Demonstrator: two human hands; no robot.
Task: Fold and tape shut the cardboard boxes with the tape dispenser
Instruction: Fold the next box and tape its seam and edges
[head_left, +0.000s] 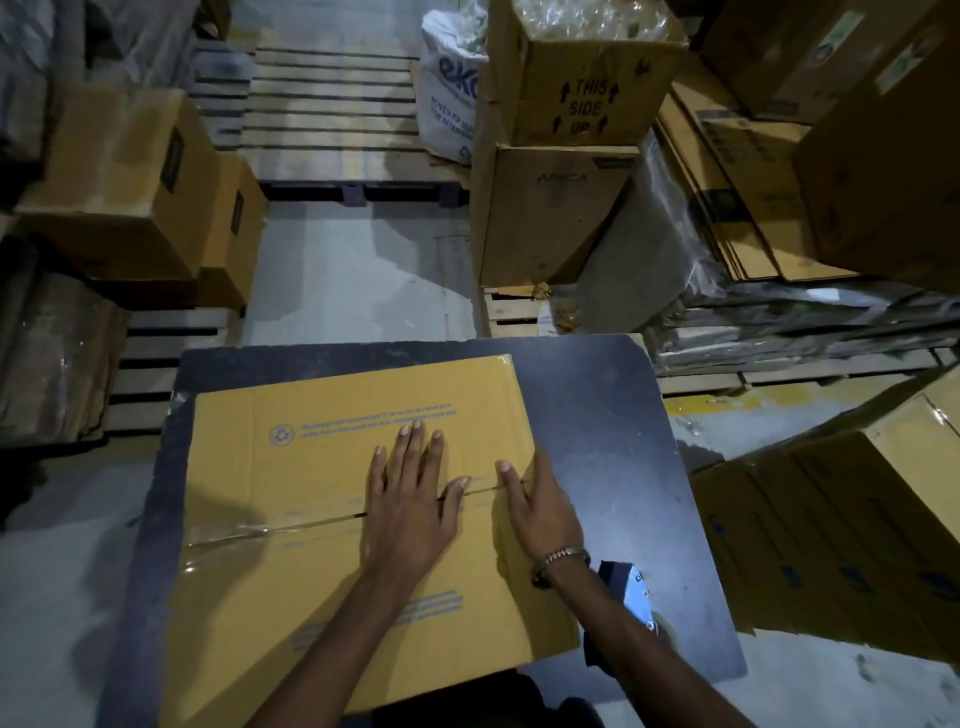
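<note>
A flat yellow-brown cardboard box (353, 499) with blue print is laid on a dark rectangular table (613, 447), filling its left and centre. Top flaps are folded shut; the centre seam runs from 9 to 3 o'clock, with clear tape (228, 535) seen on its 9 o'clock stretch. The left hand (410, 499) is pressed flat over the seam near box centre, grip spread, fingers straight toward 12 o'clock. The right hand (540, 509) is laid at the box's 3 o'clock edge, grip spread, fingers straight on the seam end; nothing is pinched. A metal bracelet (558, 561) is worn on the right wrist. A tape dispenser with black body and silver plate (631, 597) is lying on the table at 4 o'clock of the box, partly hidden under the right forearm. Stacked brown cartons (566, 156) are seen at 1 o'clock, beyond the table.
</note>
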